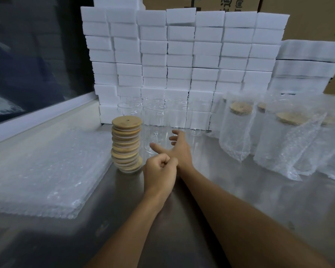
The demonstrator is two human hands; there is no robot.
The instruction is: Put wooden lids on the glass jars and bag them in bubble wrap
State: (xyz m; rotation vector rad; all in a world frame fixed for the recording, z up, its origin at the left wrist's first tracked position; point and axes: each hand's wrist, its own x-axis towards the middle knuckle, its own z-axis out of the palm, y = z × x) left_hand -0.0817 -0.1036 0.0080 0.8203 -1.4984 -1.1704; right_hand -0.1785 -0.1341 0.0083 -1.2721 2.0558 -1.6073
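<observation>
- The right hand (179,147) reaches with fingers spread toward the bare jars (156,120), holding nothing; whether a fingertip touches glass cannot be told.
- The left hand (159,171) is curled into a fist just beside the lid stack (126,145), with nothing visible in it.
- The jars stand in a cluster against the foam blocks (180,55), behind and right of the lids. They look rigid, smooth and breakable, probably slippery; the safest hold is likely round the body, not the rim.
- The lids are flat wooden discs, light and stiff; the stack leans, so the top one is best lifted by its edge without nudging the rest.
- The flat bags (46,171) lie piled at the left; they look soft, limp and light, and will need opening at the mouth.
- At the right, filled bags (234,132) stand upright, each holding a lidded jar.
- The bare jars appear empty.
</observation>
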